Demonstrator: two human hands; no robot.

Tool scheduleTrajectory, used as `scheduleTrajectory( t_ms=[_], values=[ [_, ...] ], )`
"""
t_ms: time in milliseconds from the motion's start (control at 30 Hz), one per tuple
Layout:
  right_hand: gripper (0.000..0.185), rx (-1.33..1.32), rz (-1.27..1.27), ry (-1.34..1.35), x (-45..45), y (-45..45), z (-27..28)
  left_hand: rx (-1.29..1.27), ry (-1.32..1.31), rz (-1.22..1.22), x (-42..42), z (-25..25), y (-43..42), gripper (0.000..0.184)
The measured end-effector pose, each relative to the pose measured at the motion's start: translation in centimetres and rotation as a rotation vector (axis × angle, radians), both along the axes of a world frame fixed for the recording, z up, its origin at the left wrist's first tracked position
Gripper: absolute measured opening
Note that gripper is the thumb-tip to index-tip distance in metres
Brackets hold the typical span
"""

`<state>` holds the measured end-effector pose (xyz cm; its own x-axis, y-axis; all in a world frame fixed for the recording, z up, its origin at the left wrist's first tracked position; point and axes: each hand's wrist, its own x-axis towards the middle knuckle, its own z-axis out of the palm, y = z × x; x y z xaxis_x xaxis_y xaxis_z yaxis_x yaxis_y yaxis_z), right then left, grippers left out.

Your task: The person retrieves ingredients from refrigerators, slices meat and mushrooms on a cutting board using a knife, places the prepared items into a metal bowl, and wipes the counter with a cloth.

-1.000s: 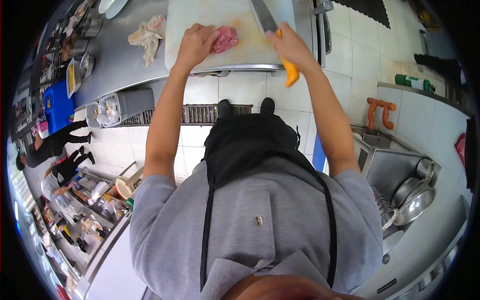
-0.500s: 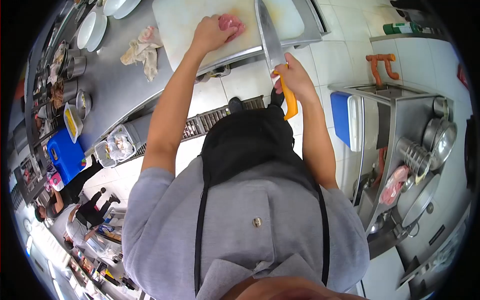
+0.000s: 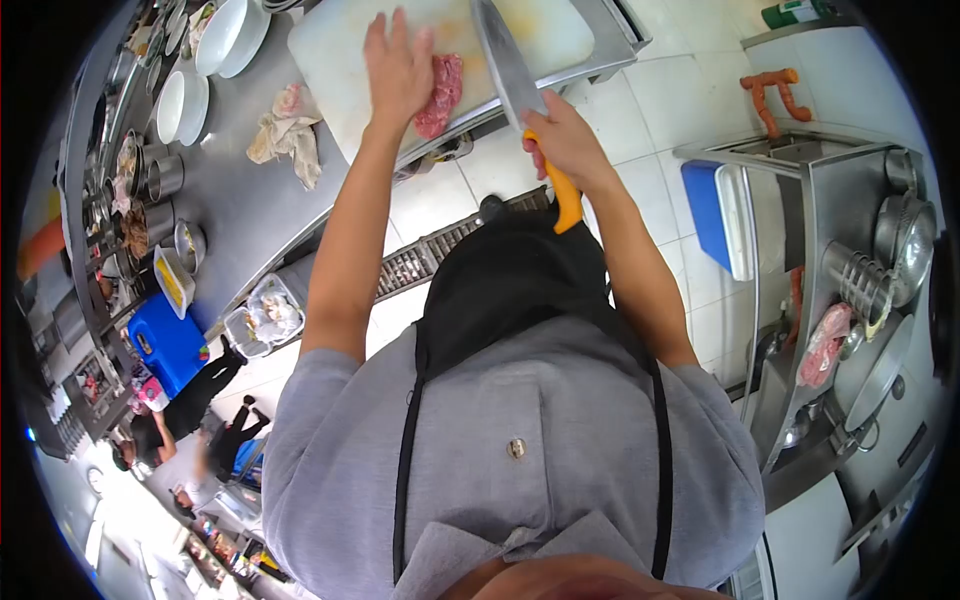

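Observation:
A piece of raw red meat [image 3: 441, 97] lies on the white cutting board [image 3: 335, 45], close to its near edge. Just left of the meat is my left hand [image 3: 398, 75], its fingers stretched out and apart, holding nothing. My right hand [image 3: 568, 140] grips the yellow-orange handle of a large knife [image 3: 508, 68]. The knife's broad blade points away from me over the right part of the board, apart from the meat.
A crumpled cloth [image 3: 288, 138] lies on the steel counter [image 3: 225, 180] left of the board. White bowls [image 3: 183, 108], metal pots and a blue jug [image 3: 168, 340] stand further left. A steel rack [image 3: 800, 240] with pans is at right. Two people are at lower left.
My left hand has let go of the meat and opened, moving to its left side. The meat now lies lengthwise nearer the board's edge. The knife has shifted slightly left.

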<state>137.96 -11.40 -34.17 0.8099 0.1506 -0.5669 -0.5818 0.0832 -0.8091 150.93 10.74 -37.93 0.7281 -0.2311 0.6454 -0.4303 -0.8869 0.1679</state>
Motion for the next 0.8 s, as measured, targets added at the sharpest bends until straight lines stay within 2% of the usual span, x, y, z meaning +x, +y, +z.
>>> scheduleTrajectory(
  t_ms=[33,100,133,233,300,433,800],
  values=[
    [0.021,0.013,-0.009,0.015,0.3,1.0,-0.5,0.013,0.015,-0.009,-0.1,-0.2,-1.0,0.06],
    [0.021,0.019,-0.037,-0.091,1.0,3.0,-1.6,0.031,0.331,-0.04,-0.4,-0.7,-2.4,0.064],
    [0.021,0.027,-0.047,-0.078,1.2,3.6,-1.8,0.011,0.455,0.024,0.0,-1.0,-2.2,0.07],
    [0.022,-0.042,-0.043,-0.115,1.4,4.9,-1.8,0.027,0.545,0.08,-0.8,0.1,-3.4,0.061],
    [0.023,-0.153,-0.012,-0.128,1.8,5.0,-1.2,0.018,0.551,0.068,-0.6,-0.2,-3.1,0.062],
    [0.025,-0.141,-0.119,-0.123,1.7,5.3,-1.9,0.011,0.53,0.039,-0.3,-0.9,-2.7,0.062],
    [0.024,-0.073,-0.12,-0.142,0.9,5.8,-2.9,0.08,0.527,0.021,-0.2,-1.3,-2.9,0.063]
  ],
)
